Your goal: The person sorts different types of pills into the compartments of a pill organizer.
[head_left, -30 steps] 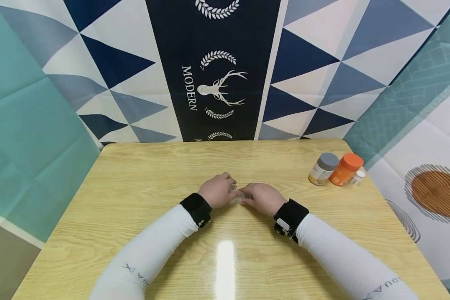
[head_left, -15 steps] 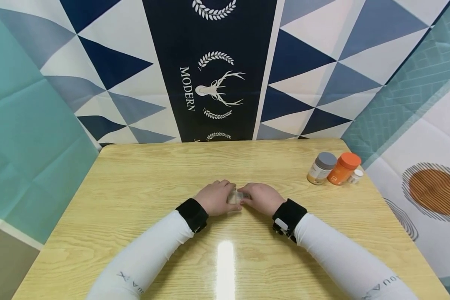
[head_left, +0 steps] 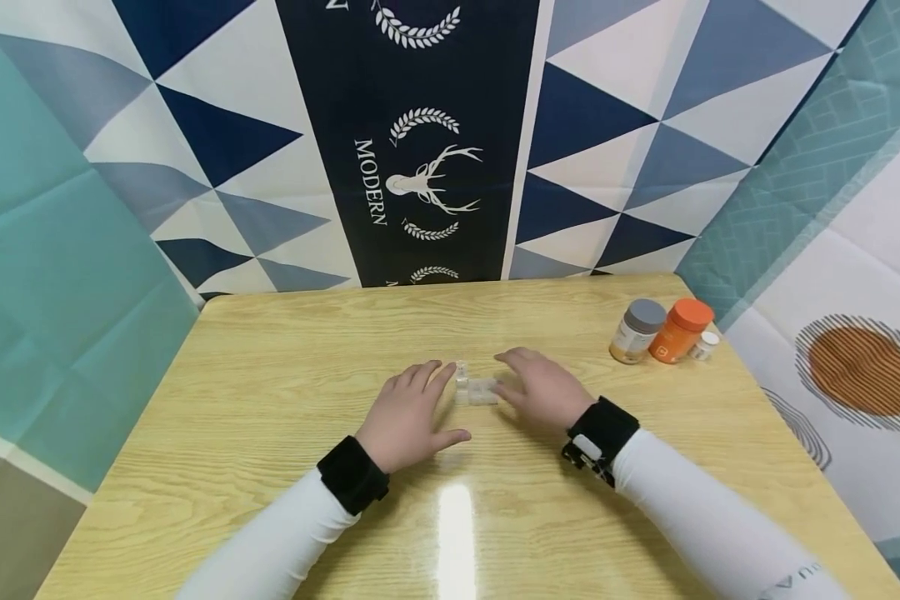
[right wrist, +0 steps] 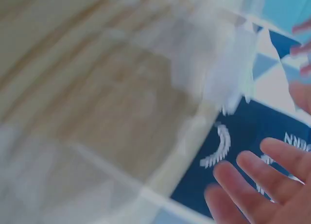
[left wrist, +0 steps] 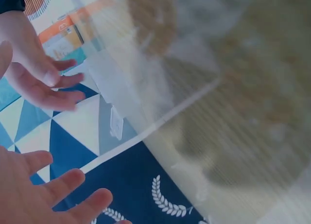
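At the centre left of the head view we find the left hand (head_left: pixel 405 421) with fingers spread and thumb out, holding nothing. Its index fingertip is near the clear box (head_left: pixel 483 392), which lies at mid-frame on the table (head_left: pixel 232 400). We note a narrow clear piece at the box's upper left; we cannot tell whether it is attached. Right of centre, the right hand (head_left: pixel 547 387) is relaxed and grips nothing; its thumb is at the box's right end, contact uncertain. Further right, near the table's edge, we record a grey-capped jar (head_left: pixel 637 332), an orange jar (head_left: pixel 680 332) and a white bottle (head_left: pixel 704 346) in a cluster.

We judge the step in hand to be handling the box, between grips. Any further handling would call for fingertips placed squarely on its ends.
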`<action>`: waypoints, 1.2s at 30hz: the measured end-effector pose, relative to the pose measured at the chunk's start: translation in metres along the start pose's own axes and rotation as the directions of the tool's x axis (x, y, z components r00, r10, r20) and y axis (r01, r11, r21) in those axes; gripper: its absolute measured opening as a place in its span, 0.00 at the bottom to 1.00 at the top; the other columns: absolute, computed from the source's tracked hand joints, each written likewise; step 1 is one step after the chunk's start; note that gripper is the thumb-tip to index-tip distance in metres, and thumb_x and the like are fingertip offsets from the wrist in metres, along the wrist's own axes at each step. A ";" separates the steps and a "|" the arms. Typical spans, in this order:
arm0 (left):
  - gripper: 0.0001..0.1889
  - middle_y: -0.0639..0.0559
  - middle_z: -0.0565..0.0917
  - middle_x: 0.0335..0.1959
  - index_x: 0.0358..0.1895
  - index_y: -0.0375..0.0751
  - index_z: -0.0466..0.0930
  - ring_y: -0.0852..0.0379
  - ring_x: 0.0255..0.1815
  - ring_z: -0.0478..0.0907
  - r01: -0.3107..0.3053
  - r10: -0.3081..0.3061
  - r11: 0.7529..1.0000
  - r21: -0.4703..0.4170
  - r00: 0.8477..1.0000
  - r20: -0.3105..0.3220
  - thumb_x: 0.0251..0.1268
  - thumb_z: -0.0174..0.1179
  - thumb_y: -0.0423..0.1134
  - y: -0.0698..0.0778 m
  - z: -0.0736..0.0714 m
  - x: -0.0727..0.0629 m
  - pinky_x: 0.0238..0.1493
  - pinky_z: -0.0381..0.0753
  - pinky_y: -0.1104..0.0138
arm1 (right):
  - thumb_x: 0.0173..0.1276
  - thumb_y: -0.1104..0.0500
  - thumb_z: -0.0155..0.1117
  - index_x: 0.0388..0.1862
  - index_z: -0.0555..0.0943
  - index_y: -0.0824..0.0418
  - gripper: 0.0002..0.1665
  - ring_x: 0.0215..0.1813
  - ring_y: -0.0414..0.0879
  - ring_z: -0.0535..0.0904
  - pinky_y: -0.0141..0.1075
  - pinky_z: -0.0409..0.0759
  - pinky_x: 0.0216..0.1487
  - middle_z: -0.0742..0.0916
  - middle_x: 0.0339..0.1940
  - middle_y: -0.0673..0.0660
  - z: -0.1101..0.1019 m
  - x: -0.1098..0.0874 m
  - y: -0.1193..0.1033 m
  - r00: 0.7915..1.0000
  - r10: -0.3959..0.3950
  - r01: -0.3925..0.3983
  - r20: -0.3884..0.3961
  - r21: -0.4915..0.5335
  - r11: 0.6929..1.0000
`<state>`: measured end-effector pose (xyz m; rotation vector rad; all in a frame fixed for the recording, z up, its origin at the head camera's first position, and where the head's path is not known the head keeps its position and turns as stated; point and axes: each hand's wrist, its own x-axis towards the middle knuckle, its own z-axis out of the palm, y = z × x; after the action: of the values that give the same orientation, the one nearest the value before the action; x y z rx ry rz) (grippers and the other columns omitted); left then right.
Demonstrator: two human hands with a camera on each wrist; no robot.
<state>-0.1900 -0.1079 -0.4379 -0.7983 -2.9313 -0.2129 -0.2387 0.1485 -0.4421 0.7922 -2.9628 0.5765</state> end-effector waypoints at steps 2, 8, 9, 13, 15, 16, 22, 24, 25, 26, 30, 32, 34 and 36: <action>0.52 0.44 0.65 0.73 0.79 0.49 0.54 0.41 0.72 0.63 -0.002 0.002 1.000 0.004 1.000 -0.013 0.57 0.53 0.77 -0.002 -0.001 -0.009 0.67 0.65 0.46 | 0.73 0.47 0.61 0.64 0.75 0.64 0.29 0.62 0.59 0.76 0.55 0.72 0.63 0.80 0.61 0.64 -0.015 -0.009 0.013 0.997 0.032 -0.032 -0.072 -0.007 0.999; 0.51 0.44 0.65 0.73 0.78 0.50 0.57 0.41 0.72 0.63 -0.007 0.007 1.000 0.013 0.999 -0.042 0.56 0.55 0.77 -0.011 -0.005 -0.032 0.67 0.64 0.45 | 0.74 0.53 0.58 0.60 0.76 0.68 0.23 0.54 0.64 0.77 0.58 0.75 0.51 0.78 0.58 0.69 -0.073 -0.040 0.067 0.938 0.171 -0.197 -0.302 -0.057 0.979; 0.51 0.44 0.66 0.73 0.78 0.50 0.58 0.41 0.72 0.63 -0.003 0.004 1.000 0.018 0.999 -0.049 0.56 0.55 0.77 -0.013 -0.006 -0.035 0.67 0.64 0.45 | 0.74 0.53 0.57 0.60 0.76 0.69 0.24 0.51 0.65 0.78 0.58 0.76 0.48 0.77 0.59 0.70 -0.082 -0.044 0.075 0.926 0.198 -0.229 -0.320 -0.063 0.971; 0.51 0.45 0.66 0.72 0.77 0.50 0.58 0.41 0.71 0.64 0.018 -0.015 0.999 0.040 0.998 -0.065 0.56 0.54 0.78 -0.019 -0.006 -0.041 0.67 0.65 0.46 | 0.75 0.50 0.55 0.65 0.70 0.71 0.30 0.43 0.67 0.80 0.59 0.77 0.37 0.71 0.63 0.74 -0.106 -0.052 0.097 0.912 0.290 -0.329 -0.291 -0.095 0.939; 0.51 0.44 0.67 0.72 0.77 0.49 0.59 0.41 0.71 0.64 0.014 -0.012 0.999 0.036 0.997 -0.076 0.56 0.54 0.77 -0.021 -0.006 -0.041 0.66 0.65 0.46 | 0.75 0.47 0.55 0.69 0.66 0.72 0.36 0.43 0.69 0.79 0.60 0.78 0.37 0.68 0.65 0.76 -0.110 -0.053 0.104 0.914 0.327 -0.363 -0.241 -0.121 0.924; 0.51 0.44 0.66 0.72 0.77 0.49 0.59 0.41 0.71 0.64 0.011 -0.008 0.999 0.035 0.997 -0.077 0.56 0.54 0.77 -0.021 -0.006 -0.041 0.66 0.66 0.45 | 0.75 0.46 0.55 0.71 0.64 0.72 0.38 0.46 0.71 0.79 0.61 0.78 0.39 0.67 0.65 0.76 -0.111 -0.052 0.107 0.915 0.343 -0.375 -0.214 -0.130 0.918; 0.51 0.43 0.67 0.71 0.76 0.47 0.60 0.41 0.70 0.65 0.011 -0.008 1.000 0.026 0.995 -0.103 0.57 0.54 0.77 -0.021 -0.009 -0.044 0.65 0.67 0.46 | 0.76 0.42 0.51 0.74 0.55 0.76 0.45 0.53 0.75 0.74 0.63 0.76 0.47 0.62 0.67 0.80 -0.103 -0.045 0.112 0.905 0.411 -0.423 -0.113 -0.124 0.898; 0.50 0.43 0.68 0.70 0.76 0.47 0.60 0.41 0.70 0.66 0.015 -0.013 1.000 0.015 0.993 -0.118 0.57 0.55 0.76 -0.021 -0.010 -0.044 0.64 0.68 0.46 | 0.75 0.43 0.51 0.74 0.55 0.76 0.45 0.51 0.75 0.75 0.63 0.77 0.45 0.62 0.66 0.80 -0.099 -0.042 0.114 0.898 0.423 -0.435 -0.120 -0.103 0.895; 0.50 0.43 0.68 0.70 0.76 0.47 0.60 0.41 0.69 0.66 0.018 -0.017 1.000 0.009 0.993 -0.121 0.58 0.55 0.76 -0.021 -0.011 -0.044 0.64 0.68 0.46 | 0.75 0.43 0.51 0.73 0.56 0.77 0.45 0.51 0.74 0.75 0.63 0.77 0.45 0.62 0.65 0.80 -0.097 -0.042 0.115 0.894 0.428 -0.441 -0.128 -0.097 0.892; 0.49 0.43 0.67 0.70 0.76 0.47 0.60 0.41 0.69 0.66 0.018 -0.018 1.000 0.000 0.992 -0.125 0.58 0.55 0.75 -0.020 -0.011 -0.043 0.64 0.68 0.46 | 0.75 0.44 0.52 0.73 0.56 0.77 0.44 0.50 0.74 0.75 0.63 0.77 0.45 0.62 0.64 0.80 -0.096 -0.042 0.116 0.892 0.432 -0.446 -0.134 -0.092 0.890; 0.48 0.43 0.67 0.71 0.77 0.47 0.59 0.42 0.70 0.66 0.032 -0.033 0.999 -0.018 0.993 -0.115 0.61 0.53 0.74 -0.020 -0.010 -0.042 0.64 0.69 0.46 | 0.74 0.43 0.54 0.71 0.59 0.77 0.44 0.52 0.73 0.75 0.63 0.77 0.45 0.66 0.61 0.80 -0.090 -0.044 0.117 0.890 0.435 -0.448 -0.140 -0.085 0.890; 0.46 0.43 0.67 0.71 0.77 0.47 0.59 0.42 0.70 0.66 0.043 -0.046 0.999 -0.033 0.993 -0.108 0.62 0.52 0.73 -0.019 -0.008 -0.041 0.63 0.70 0.46 | 0.74 0.42 0.55 0.69 0.62 0.75 0.42 0.51 0.72 0.76 0.62 0.77 0.44 0.69 0.58 0.79 -0.086 -0.045 0.114 0.897 0.416 -0.430 -0.148 -0.086 0.899; 0.45 0.43 0.68 0.71 0.77 0.47 0.59 0.43 0.69 0.67 0.050 -0.056 0.997 -0.062 0.993 -0.102 0.64 0.52 0.72 -0.019 -0.006 -0.041 0.63 0.70 0.47 | 0.73 0.42 0.57 0.68 0.65 0.74 0.41 0.48 0.69 0.77 0.60 0.78 0.43 0.72 0.55 0.76 -0.082 -0.047 0.105 0.909 0.384 -0.399 -0.159 -0.076 0.914; 0.43 0.43 0.69 0.70 0.76 0.46 0.60 0.44 0.69 0.68 0.051 -0.062 0.992 -0.113 0.993 -0.097 0.66 0.53 0.70 -0.016 -0.004 -0.039 0.63 0.71 0.48 | 0.72 0.43 0.60 0.67 0.67 0.72 0.39 0.43 0.65 0.79 0.56 0.78 0.40 0.74 0.52 0.73 -0.077 -0.049 0.091 0.924 0.346 -0.360 -0.160 -0.064 0.931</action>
<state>-0.1649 -0.1416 -0.4411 -0.6966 -2.8705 -0.4108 -0.2460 0.2724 -0.4072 0.1932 -2.9806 0.4774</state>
